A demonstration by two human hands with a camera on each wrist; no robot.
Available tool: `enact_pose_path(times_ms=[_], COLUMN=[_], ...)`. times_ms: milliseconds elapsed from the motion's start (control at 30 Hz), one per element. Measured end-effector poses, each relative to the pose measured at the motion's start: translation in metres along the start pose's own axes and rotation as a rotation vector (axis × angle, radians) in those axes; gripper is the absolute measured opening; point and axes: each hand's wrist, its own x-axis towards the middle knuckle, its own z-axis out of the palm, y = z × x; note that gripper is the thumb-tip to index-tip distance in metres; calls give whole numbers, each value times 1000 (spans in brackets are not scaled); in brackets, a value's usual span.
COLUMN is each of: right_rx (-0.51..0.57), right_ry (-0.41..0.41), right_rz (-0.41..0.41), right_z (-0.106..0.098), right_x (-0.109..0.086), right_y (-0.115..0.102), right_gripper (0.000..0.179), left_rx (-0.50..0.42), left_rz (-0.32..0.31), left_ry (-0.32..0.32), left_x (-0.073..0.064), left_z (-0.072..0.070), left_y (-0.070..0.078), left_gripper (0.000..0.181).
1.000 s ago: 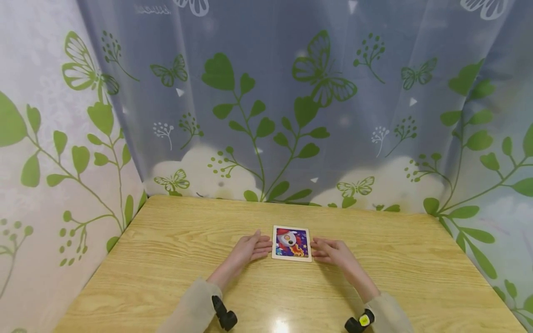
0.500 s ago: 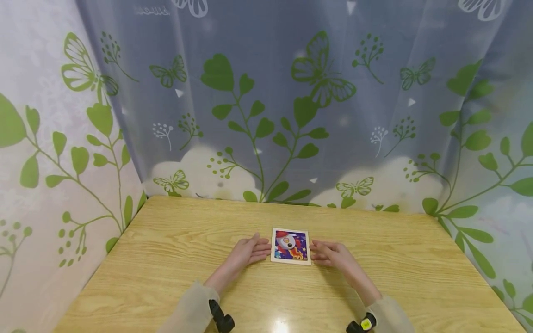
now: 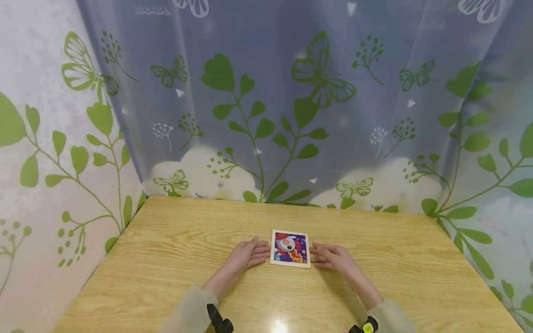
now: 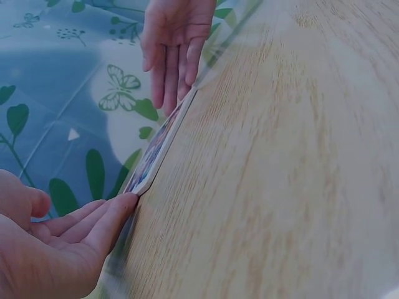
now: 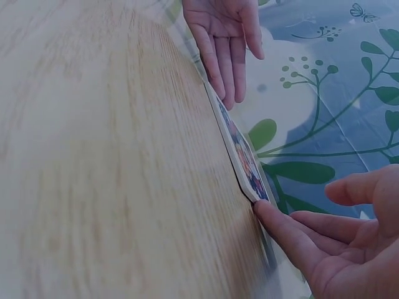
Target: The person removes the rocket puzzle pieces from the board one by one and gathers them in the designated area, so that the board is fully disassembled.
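A thin square picture board [image 3: 290, 249] lies flat on the wooden table, showing a rocket with flames inside a pale border. At its left edge is my left hand [image 3: 247, 253], fingers straight and pointing inward. My right hand [image 3: 334, 257] mirrors it on the other side. In the left wrist view the left fingertips [image 4: 128, 198] meet the board's edge. The right wrist view has the right fingertips [image 5: 262, 208] at the opposite edge. Neither hand curls round the board, and both thumbs stay above it.
The wooden table [image 3: 166, 240] spreads out around the board. A blue and white curtain [image 3: 266, 115] with green leaves and butterflies hangs behind the table's far edge and along both sides. Dark bands with small devices sit on both sleeved wrists.
The picture board has slid slightly toward the person. Both hands have shifted with it a little, keeping to its left and right sides with fingers still straight.
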Motion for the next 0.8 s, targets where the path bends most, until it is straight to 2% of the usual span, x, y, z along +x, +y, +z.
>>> enact_pose_path(times_ms=[600, 800], right_rx=[21, 31], right_ry=[-37, -45], right_rz=[-24, -7], right_z=[-1, -1], right_x=[-7, -10], right_y=[3, 3], right_gripper=[52, 53], left_rx=[10, 0], left_rz=[1, -2], left_ry=[-5, -10], left_x=[-11, -12], left_z=[1, 1], left_y=[-1, -2], left_gripper=[58, 56])
